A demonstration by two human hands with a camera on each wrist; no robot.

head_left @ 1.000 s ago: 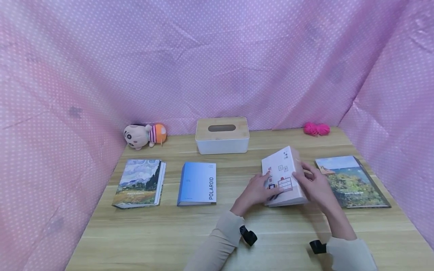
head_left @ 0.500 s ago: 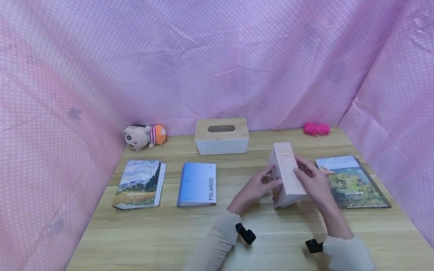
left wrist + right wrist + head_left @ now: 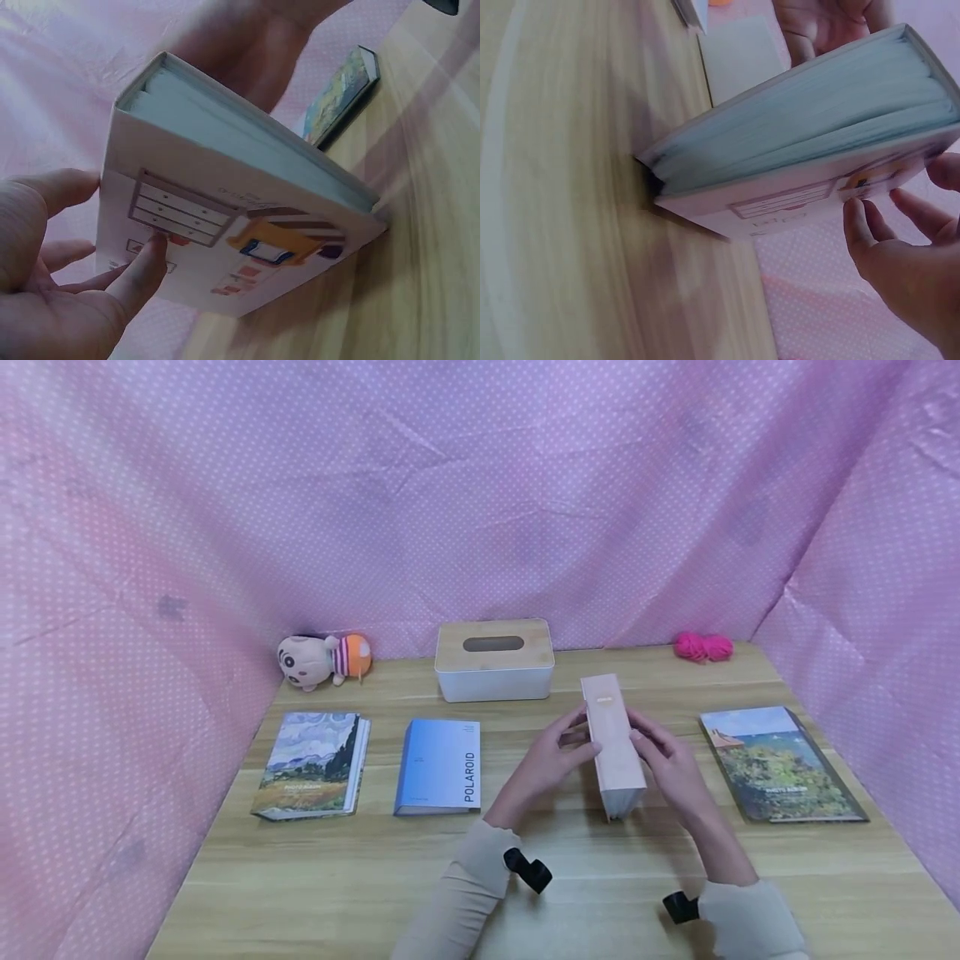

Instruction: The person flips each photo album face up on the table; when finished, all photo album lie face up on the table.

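Note:
A thick pale pink photo album (image 3: 613,735) stands on edge on the table, its spine facing up. Drawings of a chest of drawers and an orange seat decorate its cover (image 3: 202,247), and the page edges show in both wrist views. My left hand (image 3: 549,760) grips it from the left side, with the thumb near the spine. From the right, my right hand (image 3: 671,772) holds the opposite cover, thumb at the spine's edge and fingers on the cover.
A landscape-painting album (image 3: 311,764) and a blue POLAROID album (image 3: 441,768) lie to the left. Another painted album (image 3: 783,764) lies at the right. Along the back are a plush doll (image 3: 324,660), a tissue box (image 3: 495,664) and pink yarn (image 3: 703,647).
The pink album has turned from showing its illustrated front cover to standing spine up. Both hands have shifted slightly left with it.

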